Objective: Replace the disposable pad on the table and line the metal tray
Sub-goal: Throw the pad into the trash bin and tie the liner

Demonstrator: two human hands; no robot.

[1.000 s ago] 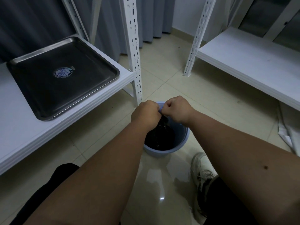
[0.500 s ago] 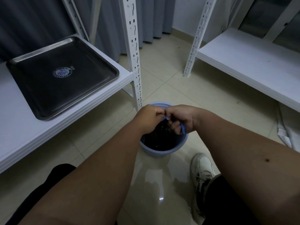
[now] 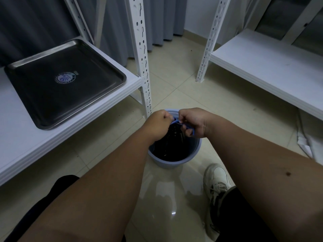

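Both hands, left hand (image 3: 158,124) and right hand (image 3: 191,122), pinched blue material over the bin (image 3: 174,158). At ten o'clock, the metal tray (image 3: 64,81) lay unlined, so lining seemingly remained.

**Bare arms, black bottoms, worn white sneaker**

No sleeves showing, both forearms are bare, and the right forearm (image 3: 262,180) has a small dark mole. Legs are in black (image 3: 244,215). One scuffed white lace-up sneaker (image 3: 216,186) shows.
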